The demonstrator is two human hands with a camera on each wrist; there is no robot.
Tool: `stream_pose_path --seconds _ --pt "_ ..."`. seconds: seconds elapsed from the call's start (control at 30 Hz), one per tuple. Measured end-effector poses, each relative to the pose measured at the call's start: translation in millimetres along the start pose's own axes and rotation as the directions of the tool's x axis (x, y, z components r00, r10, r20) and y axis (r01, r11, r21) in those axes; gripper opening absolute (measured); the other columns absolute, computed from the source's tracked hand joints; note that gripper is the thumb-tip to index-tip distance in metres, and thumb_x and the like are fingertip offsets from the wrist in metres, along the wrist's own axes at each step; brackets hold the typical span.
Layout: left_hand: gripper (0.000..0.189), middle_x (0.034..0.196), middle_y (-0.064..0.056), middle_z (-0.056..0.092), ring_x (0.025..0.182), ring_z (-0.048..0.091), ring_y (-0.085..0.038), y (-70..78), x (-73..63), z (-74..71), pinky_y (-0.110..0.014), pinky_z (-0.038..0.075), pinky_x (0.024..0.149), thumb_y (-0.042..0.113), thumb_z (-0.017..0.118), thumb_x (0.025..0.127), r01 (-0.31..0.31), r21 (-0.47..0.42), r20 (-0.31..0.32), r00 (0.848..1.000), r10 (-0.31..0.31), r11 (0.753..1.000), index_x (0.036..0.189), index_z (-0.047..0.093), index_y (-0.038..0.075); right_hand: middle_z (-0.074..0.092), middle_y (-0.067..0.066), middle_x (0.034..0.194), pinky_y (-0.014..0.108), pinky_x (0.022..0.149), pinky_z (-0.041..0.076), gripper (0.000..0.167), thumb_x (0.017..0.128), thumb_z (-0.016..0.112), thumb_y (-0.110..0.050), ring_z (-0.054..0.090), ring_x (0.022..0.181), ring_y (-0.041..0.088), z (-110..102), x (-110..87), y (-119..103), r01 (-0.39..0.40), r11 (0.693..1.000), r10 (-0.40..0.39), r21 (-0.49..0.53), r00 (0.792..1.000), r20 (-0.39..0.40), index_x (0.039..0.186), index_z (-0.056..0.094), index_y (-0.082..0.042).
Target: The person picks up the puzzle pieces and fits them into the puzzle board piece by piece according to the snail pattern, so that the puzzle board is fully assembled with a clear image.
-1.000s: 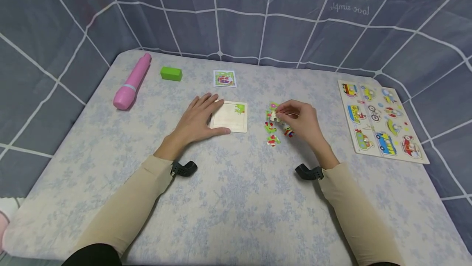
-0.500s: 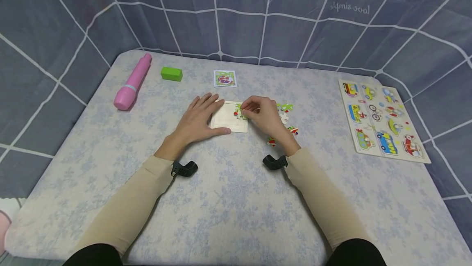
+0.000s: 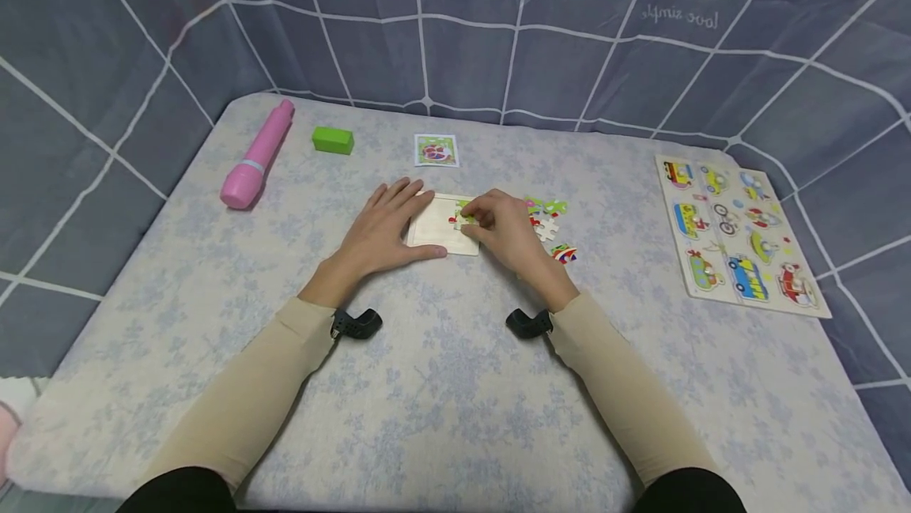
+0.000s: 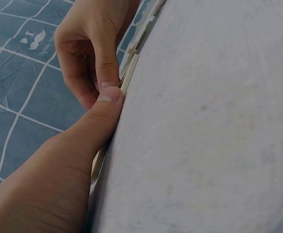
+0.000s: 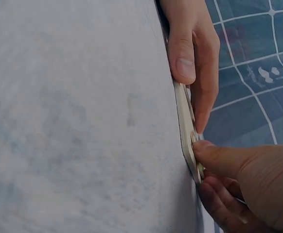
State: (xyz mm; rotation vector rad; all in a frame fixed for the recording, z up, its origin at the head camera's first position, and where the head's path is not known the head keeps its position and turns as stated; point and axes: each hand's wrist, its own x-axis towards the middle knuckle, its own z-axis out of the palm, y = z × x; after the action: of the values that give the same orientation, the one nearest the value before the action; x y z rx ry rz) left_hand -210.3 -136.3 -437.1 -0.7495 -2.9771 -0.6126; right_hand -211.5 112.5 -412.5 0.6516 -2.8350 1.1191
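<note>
A small pale wooden puzzle tray (image 3: 429, 226) lies on the table in the head view. My left hand (image 3: 380, 227) rests on its left side, fingers extended and thumb along the near edge. Over the tray's right part, my right hand (image 3: 507, 232) pinches a puzzle piece (image 3: 459, 222) with green and red on it, low against the tray. The fingers partly hide that piece and the green corner piece beside it. Several loose puzzle pieces (image 3: 546, 228) lie just right of the tray, some behind the right hand. In the right wrist view, thumb and fingers (image 5: 212, 153) meet at the tray's edge.
Behind the tray lies a small picture card (image 3: 436, 151). A green block (image 3: 333, 141) and a pink microphone-shaped toy (image 3: 255, 157) are at the back left. A large picture board with vehicles (image 3: 736, 236) lies on the right. A grey curtain (image 3: 470, 62) hangs behind the table.
My right hand has moved left from the loose pieces to the tray, bringing a puzzle piece with it. In the last half second it has barely shifted. My left hand has stayed on the tray.
</note>
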Motion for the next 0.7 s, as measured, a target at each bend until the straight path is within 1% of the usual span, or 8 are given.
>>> stream_pose_path --seconds 0.17,0.27,0.5,0.7 --pt "0.103 0.175 -0.008 0.026 0.165 0.012 -0.028 0.3 -0.7 -0.2 -0.05 0.004 0.136 0.075 0.07 0.086 0.003 0.0 0.002 1.0 -0.003 1.0 0.166 0.036 0.02 0.07 0.014 0.107 0.036 0.084 0.062 0.019 0.094 0.082 -0.012 0.071 0.091 0.026 1.0 -1.8 -2.3 0.066 0.996 -0.066 -0.054 0.998 0.003 0.11 0.081 -0.002" --pt "0.103 0.175 -0.008 0.026 0.165 0.012 -0.028 0.4 -1.1 -0.1 -0.05 0.004 0.136 0.074 0.07 0.086 0.006 -0.001 0.005 1.0 -0.006 1.0 0.166 0.036 0.02 0.07 0.015 0.106 0.036 0.084 0.062 0.018 0.094 0.081 -0.011 0.07 0.092 0.027 1.7 -2.8 -3.6 0.089 0.993 -0.089 -0.077 0.996 0.003 0.109 0.082 -0.001" --pt "0.103 0.175 -0.008 0.026 0.165 0.012 -0.028 1.4 -1.2 -0.8 -0.05 0.004 0.136 0.074 0.07 0.086 0.008 0.001 0.01 1.0 -0.008 1.0 0.166 0.035 0.02 0.07 0.016 0.11 0.036 0.085 0.061 0.018 0.095 0.079 -0.011 0.067 0.097 0.029 1.5 -4.3 -4.6 0.1 0.989 -0.101 -0.108 0.995 -0.002 0.11 0.082 -0.002" --pt "0.103 0.175 -0.009 0.026 0.165 0.013 -0.029 1.9 -1.3 -2.2 -0.05 0.004 0.136 0.073 0.071 0.086 0.009 -0.004 0.009 1.0 -0.009 1.0 0.166 0.035 0.019 0.071 0.015 0.109 0.036 0.085 0.059 0.018 0.095 0.079 -0.012 0.065 0.098 0.029 1.8 -4.6 -5.4 0.098 0.987 -0.1 -0.128 0.995 -0.013 0.111 0.083 -0.003"
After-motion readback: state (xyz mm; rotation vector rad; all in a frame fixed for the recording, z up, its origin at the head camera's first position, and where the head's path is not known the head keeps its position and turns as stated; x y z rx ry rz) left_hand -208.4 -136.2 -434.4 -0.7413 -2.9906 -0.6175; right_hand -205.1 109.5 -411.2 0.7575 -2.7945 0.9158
